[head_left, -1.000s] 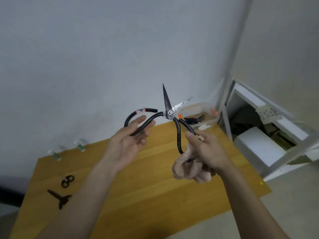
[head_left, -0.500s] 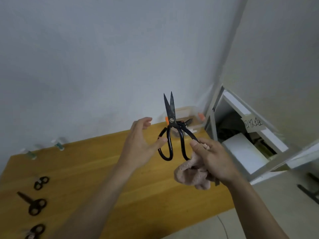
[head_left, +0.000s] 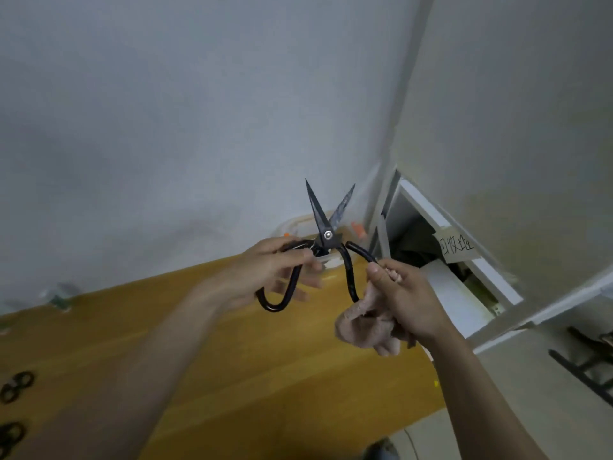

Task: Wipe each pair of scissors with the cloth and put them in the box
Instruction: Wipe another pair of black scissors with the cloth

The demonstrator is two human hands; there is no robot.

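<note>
The big black scissors (head_left: 326,242) are held up in the air above the far end of the wooden table (head_left: 232,376), blades pointing upward and spread apart in a narrow V. The left hand (head_left: 275,270) curls its fingers around the left handle loop, while the right hand (head_left: 403,298) pinches the other handle through the pinkish cloth (head_left: 363,327), the rest of the cloth hanging bunched below the palm. Holding one loop in each hand seems meant to open the blades so their inner faces can be reached — the cloth sits on the handle, not yet on the metal. The clear box (head_left: 298,227) waits just behind the scissors against the wall. More small scissors (head_left: 16,386) lie at the table's near left edge — apparently still to be wiped.
</note>
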